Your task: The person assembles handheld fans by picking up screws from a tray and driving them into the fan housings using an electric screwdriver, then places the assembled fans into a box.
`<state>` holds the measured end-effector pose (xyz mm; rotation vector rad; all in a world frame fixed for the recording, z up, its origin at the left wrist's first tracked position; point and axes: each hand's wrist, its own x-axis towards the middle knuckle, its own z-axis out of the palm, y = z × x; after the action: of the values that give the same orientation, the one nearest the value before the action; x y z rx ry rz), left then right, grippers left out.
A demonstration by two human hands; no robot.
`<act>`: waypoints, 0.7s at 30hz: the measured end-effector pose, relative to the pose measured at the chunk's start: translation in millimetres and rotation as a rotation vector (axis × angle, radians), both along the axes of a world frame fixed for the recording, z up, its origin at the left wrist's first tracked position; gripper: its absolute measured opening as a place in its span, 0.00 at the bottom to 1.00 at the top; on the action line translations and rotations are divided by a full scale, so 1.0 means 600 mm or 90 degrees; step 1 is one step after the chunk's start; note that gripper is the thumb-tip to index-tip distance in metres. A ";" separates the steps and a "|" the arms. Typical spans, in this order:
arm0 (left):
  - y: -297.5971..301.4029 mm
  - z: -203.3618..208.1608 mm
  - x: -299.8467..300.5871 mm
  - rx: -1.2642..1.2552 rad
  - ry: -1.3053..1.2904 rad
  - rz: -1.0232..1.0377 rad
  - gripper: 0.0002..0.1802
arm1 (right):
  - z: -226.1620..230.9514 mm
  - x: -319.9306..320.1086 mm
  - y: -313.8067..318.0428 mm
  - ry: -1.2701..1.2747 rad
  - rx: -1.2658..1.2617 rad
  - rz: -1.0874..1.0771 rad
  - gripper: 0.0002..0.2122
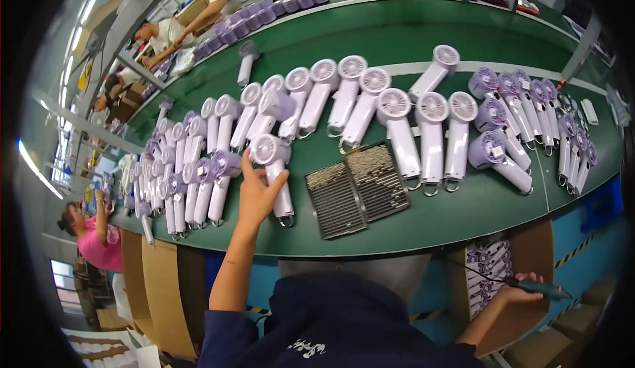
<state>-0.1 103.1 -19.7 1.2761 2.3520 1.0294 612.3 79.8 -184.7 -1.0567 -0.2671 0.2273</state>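
My left hand (256, 192) is at the green bench, its fingers and thumb closed around a white handheld fan (282, 199). The fan's round grille faces up and a metal loop shows at its lower end. Low at the right, away from the bench top, my right hand (522, 292) grips a dark green electric screwdriver (541, 288) with a black cord. To the right of the held fan lie two black ribbed screw trays (336, 199) side by side, with many small screws in their grooves.
Rows of white and purple handheld fans (323, 96) cover the bench (297, 235) beyond and left of my hand; more lie at the right (506, 149). An open cardboard box (534, 255) of fans stands below the front edge. Several people work across and to the left.
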 end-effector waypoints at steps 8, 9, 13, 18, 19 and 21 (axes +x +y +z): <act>-0.058 0.007 0.017 0.058 -0.545 -0.085 0.42 | 0.218 -0.235 -0.017 -0.124 0.309 0.298 0.37; -0.064 0.004 0.021 0.062 -0.571 -0.086 0.41 | 0.234 -0.262 -0.012 -0.108 0.344 0.359 0.37; -0.081 -0.002 0.044 0.097 -0.737 -0.117 0.36 | 0.297 -0.364 0.022 -0.137 0.351 0.522 0.36; -0.112 0.011 0.054 0.176 -0.833 -0.038 0.37 | 0.315 -0.482 0.070 -0.137 0.329 0.659 0.37; -0.107 0.015 0.064 0.173 -0.798 -0.036 0.36 | 0.314 -0.495 0.079 -0.150 0.343 0.673 0.38; -0.100 0.015 0.079 0.188 -0.754 -0.027 0.36 | 0.320 -0.530 0.100 -0.180 0.358 0.681 0.41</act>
<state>47.4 42.8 -10.7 0.4783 1.2796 1.5562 294.0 139.9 7.4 -0.2949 -1.0810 0.9031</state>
